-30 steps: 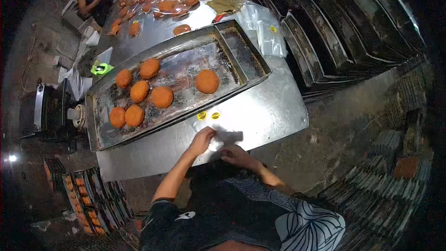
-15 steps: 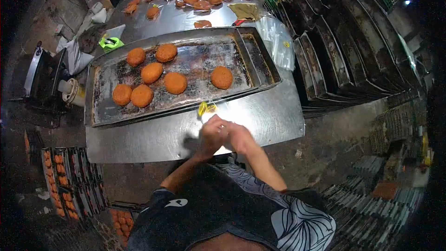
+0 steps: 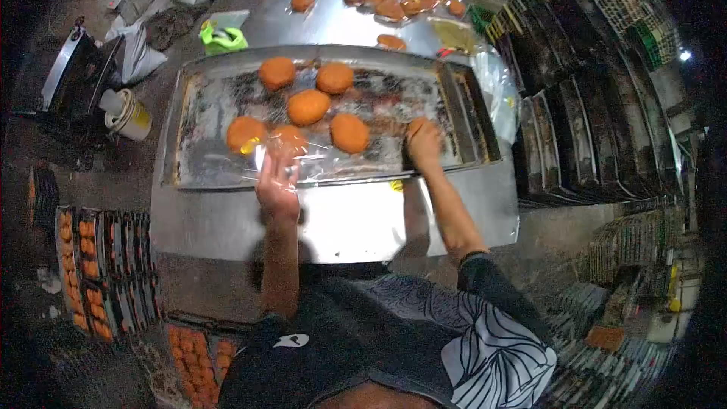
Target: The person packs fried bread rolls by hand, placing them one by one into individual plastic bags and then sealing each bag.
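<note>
My left hand (image 3: 278,189) is raised at the near edge of a dark metal baking tray (image 3: 204,174), its fingers closed on a clear plastic bag (image 3: 312,160) with a yellow label. Through the film, part of a round orange-brown bun shows behind it. At the tray's right side, my right hand (image 3: 425,148) is closed around another bun (image 3: 413,129), which it mostly covers. Several more buns, such as the one at the tray's middle (image 3: 308,107), lie loose to the left of that hand.
Bagged buns (image 3: 390,9) are spread over the far end of the metal table (image 3: 333,227). A bright green item (image 3: 223,39) lies behind the tray's left corner. Clear bags (image 3: 496,83) lie at the right. Stacked trays (image 3: 598,121) stand on the right, and racks of buns (image 3: 91,273) at lower left.
My hands, together in front of the tray before, have separated. The left has moved left with the bag, the right onto the rightmost bun. The whole view has shifted somewhat.
</note>
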A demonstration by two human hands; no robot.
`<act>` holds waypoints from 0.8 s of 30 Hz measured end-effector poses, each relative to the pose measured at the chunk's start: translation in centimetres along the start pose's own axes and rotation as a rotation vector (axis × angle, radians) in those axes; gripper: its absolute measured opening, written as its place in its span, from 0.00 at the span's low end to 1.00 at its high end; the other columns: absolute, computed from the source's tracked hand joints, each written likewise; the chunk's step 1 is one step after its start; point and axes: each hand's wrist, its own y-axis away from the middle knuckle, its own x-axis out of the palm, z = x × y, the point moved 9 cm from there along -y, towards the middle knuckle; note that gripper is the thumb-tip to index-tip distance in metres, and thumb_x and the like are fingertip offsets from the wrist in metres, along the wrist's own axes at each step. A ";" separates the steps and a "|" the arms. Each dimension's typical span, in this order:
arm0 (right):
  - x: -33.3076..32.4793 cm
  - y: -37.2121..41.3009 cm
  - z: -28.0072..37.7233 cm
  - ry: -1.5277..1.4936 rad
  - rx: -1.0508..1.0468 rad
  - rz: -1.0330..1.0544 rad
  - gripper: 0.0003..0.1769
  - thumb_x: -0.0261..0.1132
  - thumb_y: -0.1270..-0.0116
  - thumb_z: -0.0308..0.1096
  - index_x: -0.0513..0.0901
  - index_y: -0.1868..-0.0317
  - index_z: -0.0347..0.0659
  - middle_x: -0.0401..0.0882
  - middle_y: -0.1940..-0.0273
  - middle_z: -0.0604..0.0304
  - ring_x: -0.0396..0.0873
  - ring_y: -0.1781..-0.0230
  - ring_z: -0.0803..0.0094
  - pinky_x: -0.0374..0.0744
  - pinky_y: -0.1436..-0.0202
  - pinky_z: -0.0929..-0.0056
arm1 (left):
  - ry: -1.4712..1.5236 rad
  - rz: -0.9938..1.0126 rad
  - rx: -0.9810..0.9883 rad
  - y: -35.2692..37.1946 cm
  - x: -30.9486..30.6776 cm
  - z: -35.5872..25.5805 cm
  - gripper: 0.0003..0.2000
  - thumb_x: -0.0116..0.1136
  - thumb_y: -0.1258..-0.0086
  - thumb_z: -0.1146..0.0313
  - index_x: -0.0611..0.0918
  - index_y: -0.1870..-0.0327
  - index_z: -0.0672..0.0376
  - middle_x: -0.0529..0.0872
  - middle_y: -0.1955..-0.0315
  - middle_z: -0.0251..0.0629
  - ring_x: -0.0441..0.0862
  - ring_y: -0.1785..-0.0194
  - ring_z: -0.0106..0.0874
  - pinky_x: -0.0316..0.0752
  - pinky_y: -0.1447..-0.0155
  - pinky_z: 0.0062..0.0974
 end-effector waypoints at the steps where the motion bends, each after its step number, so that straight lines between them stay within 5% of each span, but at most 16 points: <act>1: 2.7 -1.3 -1.1 -0.013 0.016 -0.063 0.38 0.62 0.49 0.50 0.62 0.44 0.32 0.63 0.49 0.31 0.67 0.53 0.38 0.70 0.54 0.51 | -0.031 0.008 0.065 -0.6 -0.5 -1.4 0.21 0.42 0.34 0.62 0.62 0.43 0.62 0.65 0.46 0.42 0.64 0.42 0.38 0.59 0.39 0.45; 2: 2.3 -0.4 0.0 -0.008 0.015 -0.047 0.38 0.62 0.49 0.50 0.62 0.44 0.32 0.63 0.49 0.31 0.67 0.53 0.38 0.70 0.54 0.51 | -0.037 -0.006 0.058 -1.7 -1.1 -2.4 0.21 0.42 0.34 0.62 0.62 0.43 0.62 0.65 0.46 0.42 0.64 0.42 0.38 0.59 0.39 0.45; 4: -4.8 3.5 5.3 -0.550 -0.304 -0.018 0.31 0.63 0.51 0.41 0.68 0.49 0.32 0.70 0.53 0.39 0.71 0.56 0.48 0.72 0.58 0.56 | 0.329 -0.065 0.075 -2.6 -2.6 -3.6 0.25 0.44 0.38 0.63 0.58 0.40 0.61 0.63 0.45 0.44 0.63 0.42 0.41 0.56 0.38 0.48; 5: -11.8 8.4 10.3 -0.605 -0.546 -0.256 0.30 0.63 0.55 0.35 0.69 0.50 0.32 0.71 0.54 0.44 0.72 0.56 0.53 0.71 0.57 0.58 | 0.336 -0.081 0.060 -2.6 -2.4 -2.9 0.25 0.44 0.38 0.63 0.58 0.40 0.61 0.63 0.45 0.44 0.63 0.42 0.41 0.56 0.38 0.48; 6: -14.5 12.8 12.6 -0.678 -0.719 -0.411 0.33 0.64 0.60 0.33 0.68 0.48 0.33 0.72 0.54 0.47 0.71 0.55 0.54 0.69 0.53 0.60 | 0.305 -0.020 0.051 -2.4 -1.2 -2.3 0.26 0.41 0.36 0.65 0.53 0.38 0.63 0.61 0.44 0.47 0.59 0.39 0.43 0.54 0.36 0.45; 8: -19.3 17.6 17.4 -0.616 -0.906 -0.274 0.44 0.71 0.70 0.30 0.66 0.45 0.35 0.71 0.52 0.51 0.68 0.52 0.55 0.68 0.50 0.62 | 0.186 0.128 -0.056 -0.2 3.0 0.2 0.27 0.40 0.36 0.66 0.51 0.38 0.65 0.60 0.43 0.50 0.56 0.37 0.44 0.54 0.35 0.40; 10: -19.7 16.5 17.1 -0.724 -0.760 -0.260 0.55 0.73 0.70 0.31 0.54 0.38 0.32 0.73 0.54 0.51 0.71 0.54 0.57 0.71 0.52 0.66 | -0.141 0.407 0.132 -0.2 3.3 4.4 0.24 0.41 0.38 0.66 0.57 0.41 0.66 0.66 0.47 0.47 0.64 0.42 0.40 0.63 0.41 0.37; 12: -19.8 18.3 14.9 -0.742 -0.713 -0.280 0.55 0.72 0.68 0.30 0.51 0.37 0.31 0.74 0.54 0.50 0.73 0.56 0.55 0.72 0.55 0.67 | -0.068 0.512 -0.057 2.3 6.3 5.7 0.24 0.42 0.39 0.63 0.60 0.43 0.67 0.69 0.50 0.46 0.69 0.46 0.38 0.67 0.45 0.36; 13: -19.9 18.9 14.0 -0.781 -0.695 -0.280 0.55 0.72 0.65 0.29 0.48 0.37 0.31 0.74 0.54 0.49 0.75 0.58 0.54 0.74 0.57 0.68 | 0.215 0.452 -0.309 5.0 8.6 5.9 0.24 0.42 0.39 0.61 0.61 0.45 0.67 0.71 0.52 0.46 0.70 0.48 0.38 0.69 0.47 0.36; 14: -20.5 18.7 13.1 -0.835 -0.644 -0.310 0.59 0.72 0.65 0.28 0.42 0.36 0.33 0.75 0.56 0.46 0.76 0.61 0.52 0.75 0.58 0.68 | -0.058 0.632 -0.280 6.6 9.7 6.5 0.25 0.42 0.40 0.58 0.62 0.45 0.65 0.71 0.52 0.46 0.71 0.50 0.38 0.69 0.47 0.34; 18: -17.4 16.4 10.8 -1.176 -0.344 0.002 0.63 0.75 0.65 0.33 0.39 0.35 0.40 0.70 0.51 0.42 0.74 0.55 0.57 0.73 0.52 0.68 | 0.187 0.424 -0.415 7.5 10.1 10.1 0.24 0.42 0.40 0.56 0.63 0.45 0.61 0.71 0.54 0.44 0.72 0.52 0.34 0.69 0.49 0.35; 20: -18.3 17.4 7.7 -1.097 -0.328 -0.141 0.49 0.71 0.57 0.37 0.51 0.38 0.37 0.70 0.52 0.43 0.73 0.54 0.62 0.72 0.55 0.72 | 0.084 0.345 -0.518 7.9 8.9 11.8 0.23 0.43 0.39 0.55 0.64 0.47 0.61 0.72 0.56 0.42 0.72 0.54 0.32 0.71 0.53 0.31; 21: -18.7 17.0 5.6 -0.904 -0.257 -0.184 0.40 0.69 0.52 0.36 0.60 0.41 0.36 0.74 0.57 0.45 0.75 0.58 0.64 0.72 0.58 0.73 | -0.103 0.585 -0.476 8.9 8.0 14.4 0.21 0.45 0.39 0.58 0.66 0.49 0.62 0.73 0.61 0.40 0.73 0.59 0.29 0.72 0.57 0.27; 22: -15.8 15.6 4.3 -1.021 -0.240 0.036 0.30 0.66 0.50 0.34 0.67 0.47 0.35 0.76 0.62 0.48 0.76 0.62 0.66 0.73 0.61 0.74 | -0.278 0.819 -0.383 10.1 7.0 16.8 0.18 0.47 0.39 0.60 0.68 0.51 0.62 0.75 0.66 0.38 0.74 0.65 0.27 0.72 0.61 0.23; 23: -12.8 13.7 3.3 -1.137 -0.222 0.256 0.21 0.63 0.47 0.33 0.74 0.53 0.34 0.79 0.67 0.51 0.77 0.66 0.68 0.73 0.64 0.75 | -0.425 0.767 -0.421 10.7 5.3 19.2 0.17 0.49 0.39 0.60 0.71 0.55 0.62 0.77 0.66 0.39 0.75 0.65 0.28 0.72 0.61 0.24; 24: -13.6 10.5 1.3 -1.085 -0.231 0.171 0.17 0.62 0.47 0.32 0.77 0.57 0.35 0.79 0.71 0.53 0.78 0.70 0.68 0.73 0.65 0.75 | -0.567 0.719 -0.467 11.5 3.5 21.6 0.15 0.51 0.40 0.60 0.75 0.58 0.62 0.78 0.67 0.41 0.76 0.66 0.30 0.72 0.60 0.25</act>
